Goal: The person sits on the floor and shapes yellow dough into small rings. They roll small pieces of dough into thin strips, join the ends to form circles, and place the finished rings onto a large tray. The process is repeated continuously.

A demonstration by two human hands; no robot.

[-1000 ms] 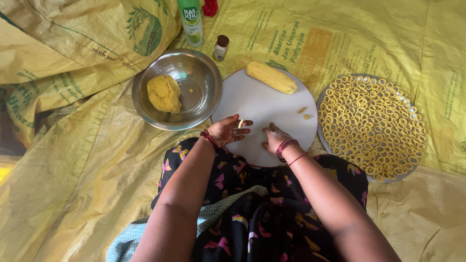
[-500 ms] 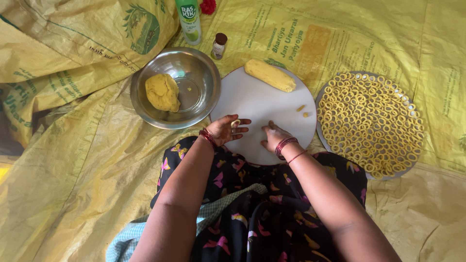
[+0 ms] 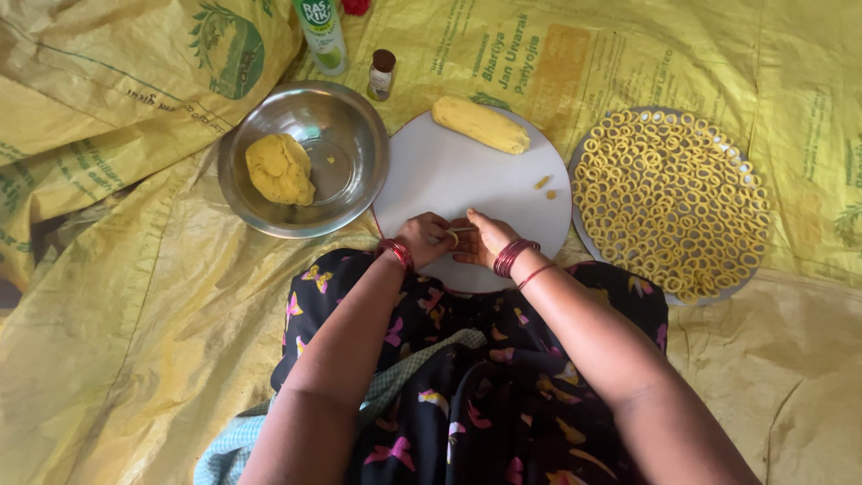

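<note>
My left hand (image 3: 426, 239) and my right hand (image 3: 485, 238) meet at the near edge of a round white board (image 3: 467, 175). Between their fingertips runs a thin strip of yellow dough (image 3: 461, 231), pinched at both ends. A thick roll of the same dough (image 3: 480, 125) lies at the board's far edge, with two small crumbs (image 3: 544, 187) beside it. Both wrists wear red bangles.
A steel bowl (image 3: 355, 135) holding a lump of yellow dough (image 3: 280, 168) sits left of the board. On the right, a round tray (image 3: 671, 205) carries several dough rings. A green bottle (image 3: 321, 34) and a small brown-capped jar (image 3: 382, 74) stand behind. Yellow printed sacking (image 3: 126, 296) covers the floor.
My hands have drawn together at the board's near edge and now hold a thin dough strip between them; before, the fingers were spread apart.
</note>
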